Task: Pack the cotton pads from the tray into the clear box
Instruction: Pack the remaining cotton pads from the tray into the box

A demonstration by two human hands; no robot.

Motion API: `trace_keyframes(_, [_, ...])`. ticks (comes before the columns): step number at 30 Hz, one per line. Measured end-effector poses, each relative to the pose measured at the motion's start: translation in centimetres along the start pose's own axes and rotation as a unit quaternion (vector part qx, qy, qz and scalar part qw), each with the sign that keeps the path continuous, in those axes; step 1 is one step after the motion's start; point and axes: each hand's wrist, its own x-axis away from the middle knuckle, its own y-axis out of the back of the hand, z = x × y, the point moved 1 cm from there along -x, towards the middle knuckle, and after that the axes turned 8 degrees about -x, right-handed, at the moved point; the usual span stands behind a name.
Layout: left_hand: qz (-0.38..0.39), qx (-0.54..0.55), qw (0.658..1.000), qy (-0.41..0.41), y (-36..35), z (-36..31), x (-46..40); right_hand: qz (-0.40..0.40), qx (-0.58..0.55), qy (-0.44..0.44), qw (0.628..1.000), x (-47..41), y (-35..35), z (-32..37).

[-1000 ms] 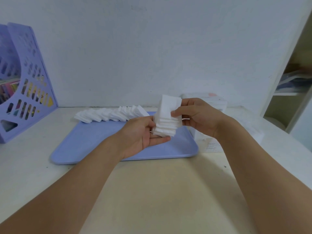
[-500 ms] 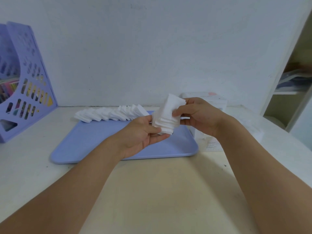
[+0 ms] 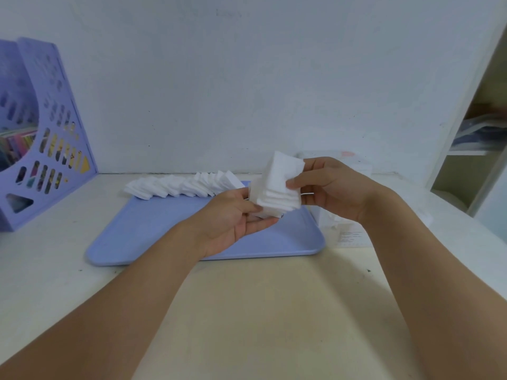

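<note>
A row of cotton pads is laid along the far edge of the blue tray. A stack of pads is held above the tray, supported from below by the left hand and pinched by the right hand. The clear box is partly hidden behind the right wrist.

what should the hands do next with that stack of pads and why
Probably square the stack of cotton pads up, then carry it right to the clear box. Both the left hand and right hand hold it above the blue tray, and its pads sit fanned, edges uneven. A row of pads waits at the tray's back.
</note>
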Motion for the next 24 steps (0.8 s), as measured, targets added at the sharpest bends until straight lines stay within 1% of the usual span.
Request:
trace_keyframes(3, [0.034,0.002,0.999,-0.004,-0.16,-0.10,0.07,-0.016,0.013,-0.006,1.000,-0.08,-0.33,-0.28])
trace_keyframes(9, [0.046,0.080,0.996,0.017,0.11,-0.05,-0.08,-0.022,0.003,-0.014,1.000,-0.11,-0.35,-0.43])
trace_keyframes(14, [0.034,0.041,0.999,0.000,-0.04,-0.01,0.02,-0.016,-0.003,-0.011,1.000,-0.03,-0.40,-0.47])
trace_keyframes(18, [0.022,0.063,0.998,0.000,0.04,-0.06,-0.04,-0.031,0.006,0.001,0.999,-0.19,-0.21,-0.58])
trace_keyframes(24, [0.010,0.060,0.998,-0.003,0.14,0.07,-0.08,-0.031,0.016,0.004,0.999,-0.30,-0.17,-0.63])
